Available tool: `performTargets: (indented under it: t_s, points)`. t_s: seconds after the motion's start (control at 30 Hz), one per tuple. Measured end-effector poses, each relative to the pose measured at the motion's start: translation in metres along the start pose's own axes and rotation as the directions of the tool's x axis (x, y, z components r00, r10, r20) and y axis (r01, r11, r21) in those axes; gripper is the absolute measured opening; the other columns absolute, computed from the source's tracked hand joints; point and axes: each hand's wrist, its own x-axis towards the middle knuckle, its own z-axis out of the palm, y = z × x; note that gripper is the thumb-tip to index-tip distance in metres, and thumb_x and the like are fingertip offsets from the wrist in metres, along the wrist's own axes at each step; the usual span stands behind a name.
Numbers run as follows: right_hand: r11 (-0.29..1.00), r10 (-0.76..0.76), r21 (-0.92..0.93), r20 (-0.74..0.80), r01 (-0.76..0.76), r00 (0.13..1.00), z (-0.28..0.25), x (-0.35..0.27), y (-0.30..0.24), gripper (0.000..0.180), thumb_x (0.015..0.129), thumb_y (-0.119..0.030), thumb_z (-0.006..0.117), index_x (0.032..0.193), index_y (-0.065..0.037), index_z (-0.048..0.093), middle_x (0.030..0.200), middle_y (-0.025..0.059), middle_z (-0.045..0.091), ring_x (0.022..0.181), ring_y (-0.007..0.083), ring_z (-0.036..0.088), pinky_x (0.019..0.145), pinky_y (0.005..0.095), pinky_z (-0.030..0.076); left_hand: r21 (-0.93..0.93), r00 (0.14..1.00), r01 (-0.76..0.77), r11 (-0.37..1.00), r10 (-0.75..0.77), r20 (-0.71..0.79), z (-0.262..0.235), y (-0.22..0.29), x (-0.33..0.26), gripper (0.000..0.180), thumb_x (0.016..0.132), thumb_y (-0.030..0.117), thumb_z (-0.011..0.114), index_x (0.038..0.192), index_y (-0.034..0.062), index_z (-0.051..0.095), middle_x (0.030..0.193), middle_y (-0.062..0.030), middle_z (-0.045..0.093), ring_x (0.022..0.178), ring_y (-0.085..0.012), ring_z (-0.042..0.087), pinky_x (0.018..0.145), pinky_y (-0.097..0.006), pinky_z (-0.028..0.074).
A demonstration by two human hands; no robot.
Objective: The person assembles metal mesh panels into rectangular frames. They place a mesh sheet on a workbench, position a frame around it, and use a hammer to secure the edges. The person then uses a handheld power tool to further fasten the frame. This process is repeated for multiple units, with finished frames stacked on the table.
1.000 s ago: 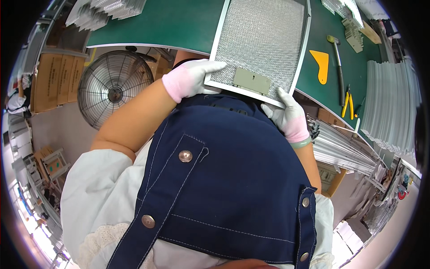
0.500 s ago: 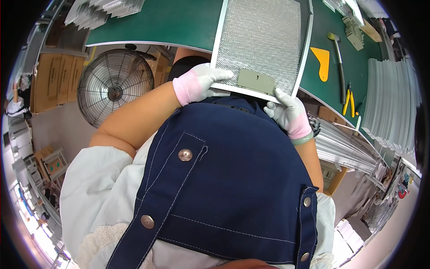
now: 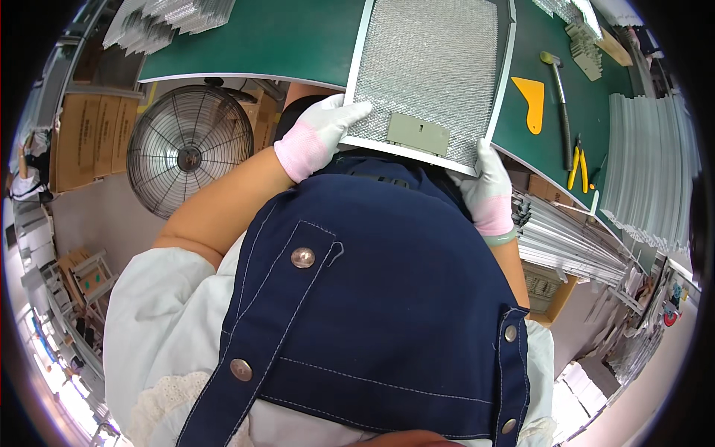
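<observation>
Filter (image 3: 432,71) is held at its near edge by both gloved hands, left hand (image 3: 320,130) and right hand (image 3: 488,182), fingers closed on the frame; it lies mostly on the table (image 3: 261,37), not let go yet.

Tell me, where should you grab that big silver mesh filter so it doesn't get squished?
Probably by its metal frame. Come from the near edge, one hand at each corner, as the left hand and right hand do now. The mesh filter is wide and flat, so a two-corner hold should keep it level. Its rim looks stiff, while the mesh in the middle looks thin and could dent.
</observation>
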Motion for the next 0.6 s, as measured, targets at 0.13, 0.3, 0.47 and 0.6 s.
performTargets:
  t_s: [0.13, 0.3, 0.47, 0.6]
  points:
    - [0.951, -0.151, -0.256, 0.103, 0.173, 0.983, -0.02, 0.011, 0.006, 0.028, 0.102, -0.029, 0.056, 0.108, -0.003, 0.055, 0.089, 0.0024, 0.057, 0.075, 0.0109, 0.059, 0.067, 0.0279, 0.056, 0.31, 0.99, -0.14, 0.94, 0.136, 0.035, -0.007, -0.007, 0.008, 0.034, 0.104, 0.022, 0.054, 0.126, -0.0045, 0.055, 0.114, -0.0073, 0.065, 0.104, -0.0145, 0.063, 0.094, -0.03, 0.051]
    - [0.958, -0.008, -0.276, 0.241, 0.076, 0.97, -0.025, 0.005, -0.009, 0.024, 0.102, -0.025, 0.055, 0.107, -0.001, 0.055, 0.082, -0.0001, 0.052, 0.066, 0.009, 0.052, 0.063, 0.0248, 0.05, 0.307, 0.996, -0.055, 0.95, 0.03, 0.086, -0.008, 0.004, -0.003, 0.034, 0.105, 0.023, 0.05, 0.125, -0.0044, 0.056, 0.112, -0.0069, 0.065, 0.102, -0.0131, 0.061, 0.094, -0.031, 0.049]
    - [0.968, -0.179, -0.156, 0.121, 0.196, 0.976, -0.027, 0.017, -0.009, 0.027, 0.104, -0.021, 0.053, 0.119, 0.0, 0.057, 0.097, -0.0024, 0.053, 0.09, 0.0071, 0.05, 0.085, 0.0254, 0.043, 0.207, 0.955, -0.104, 0.973, 0.04, 0.294, -0.015, 0.001, -0.004, 0.033, 0.105, 0.023, 0.051, 0.124, -0.0033, 0.057, 0.112, -0.0062, 0.065, 0.101, -0.0129, 0.062, 0.093, -0.03, 0.05]
    - [0.963, -0.129, -0.189, 0.291, 0.189, 0.948, -0.023, 0.009, -0.009, 0.042, 0.104, -0.019, 0.05, 0.138, 0.005, 0.046, 0.129, 0.0098, 0.058, 0.116, 0.0171, 0.056, 0.105, 0.0334, 0.042, 0.531, 0.985, -0.142, 0.836, 0.067, 0.158, -0.003, 0.036, -0.01, 0.032, 0.105, 0.021, 0.047, 0.124, -0.0036, 0.057, 0.109, -0.006, 0.064, 0.099, -0.0126, 0.062, 0.09, -0.03, 0.05]
